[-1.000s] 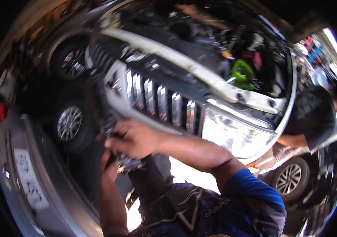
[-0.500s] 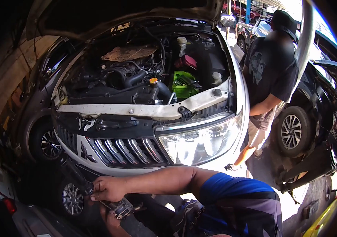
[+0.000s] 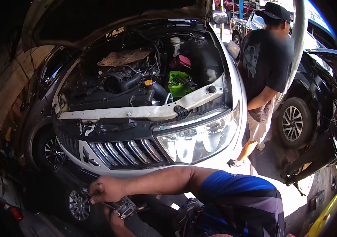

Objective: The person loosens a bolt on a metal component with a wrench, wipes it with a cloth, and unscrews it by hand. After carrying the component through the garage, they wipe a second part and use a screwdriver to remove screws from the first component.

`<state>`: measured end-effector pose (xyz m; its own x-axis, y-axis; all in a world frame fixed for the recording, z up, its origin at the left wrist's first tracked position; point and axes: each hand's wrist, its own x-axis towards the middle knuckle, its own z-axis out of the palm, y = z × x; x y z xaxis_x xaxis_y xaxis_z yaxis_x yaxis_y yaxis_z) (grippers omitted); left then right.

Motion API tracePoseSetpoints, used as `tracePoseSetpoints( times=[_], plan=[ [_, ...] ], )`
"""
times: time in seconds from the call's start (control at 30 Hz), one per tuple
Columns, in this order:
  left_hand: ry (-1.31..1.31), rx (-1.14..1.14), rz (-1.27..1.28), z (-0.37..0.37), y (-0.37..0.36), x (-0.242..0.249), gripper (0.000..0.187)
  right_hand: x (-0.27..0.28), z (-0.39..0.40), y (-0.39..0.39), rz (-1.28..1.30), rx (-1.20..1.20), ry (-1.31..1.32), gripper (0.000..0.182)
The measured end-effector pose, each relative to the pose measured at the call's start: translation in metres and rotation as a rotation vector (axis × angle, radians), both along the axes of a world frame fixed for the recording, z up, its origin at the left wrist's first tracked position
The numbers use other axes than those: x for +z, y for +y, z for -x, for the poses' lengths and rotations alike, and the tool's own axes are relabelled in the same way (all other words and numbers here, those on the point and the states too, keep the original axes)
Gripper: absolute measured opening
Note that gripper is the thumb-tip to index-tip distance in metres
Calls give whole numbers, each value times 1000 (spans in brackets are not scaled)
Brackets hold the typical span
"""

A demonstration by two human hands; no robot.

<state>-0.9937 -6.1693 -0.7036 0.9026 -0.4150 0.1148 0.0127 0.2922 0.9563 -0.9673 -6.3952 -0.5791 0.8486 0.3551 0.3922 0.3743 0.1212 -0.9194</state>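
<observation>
My right hand point(image 3: 107, 189) reaches across from the right below the bumper, its fingers closed on a dark cylindrical tool point(image 3: 70, 175) that is blurred and points up and left. Just below it, my left hand point(image 3: 114, 218) grips a small silver metal part point(image 3: 126, 207). A thin rod runs between my right hand and this part; where its ends sit is unclear. Both hands are in front of the grille point(image 3: 127, 152) of a white car with its hood up.
A green tray point(image 3: 179, 89) with tools, a red item point(image 3: 180, 61) and a piece of cardboard point(image 3: 124, 57) lie in the engine bay. Another person point(image 3: 269, 59) in a black shirt stands beside the fender. Dark vehicles with wheels point(image 3: 292, 123) are on both sides.
The view has shifted slightly, with the car's engine bay a little further left. The dark tool has become more blurred. The other person's head has turned to the right.
</observation>
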Motion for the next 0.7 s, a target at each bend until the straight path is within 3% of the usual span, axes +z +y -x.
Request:
tracePoseSetpoints(
  times=[0.07, 0.17, 0.37, 0.43, 0.47, 0.5, 0.53, 0.57, 0.6, 0.63, 0.7],
  plan=[
    [2, -6, 7, 0, 7, -10, 75, -15, -5, 9, -45, -15, -227, 17],
    [2, -17, 33, -3, 15, -17, 74, -28, -18, 17, -151, 106, -247, 14],
    [4, 22, 40, 19, 18, 0, 74, -13, 1, 27, -83, 167, 37, 14],
    [24, 90, 23, 48, 46, -6, 69, -28, 15, 65, -264, 117, -120, 17],
    [19, -9, 73, 46, 46, -2, 64, -30, 12, 56, -33, 152, -138, 19],
    [127, 39, 80, 38, 39, -7, 61, -30, 8, 46, -88, 193, -113, 21],
    [235, 15, 127, 23, 34, -19, 64, -19, 9, 28, -48, 166, -94, 22],
    [-33, -7, -80, 24, 5, 17, 83, -15, 8, 17, -87, 242, 66, 22],
    [-74, -25, -71, 29, 12, 18, 84, -13, 12, 21, -79, 201, 5, 17],
    [-12, 11, -65, 43, 20, 16, 87, -13, 23, 35, -228, 264, 284, 12],
    [2, 38, -43, 54, 16, 31, 85, -28, 24, 47, -211, 144, 227, 13]
  ],
)
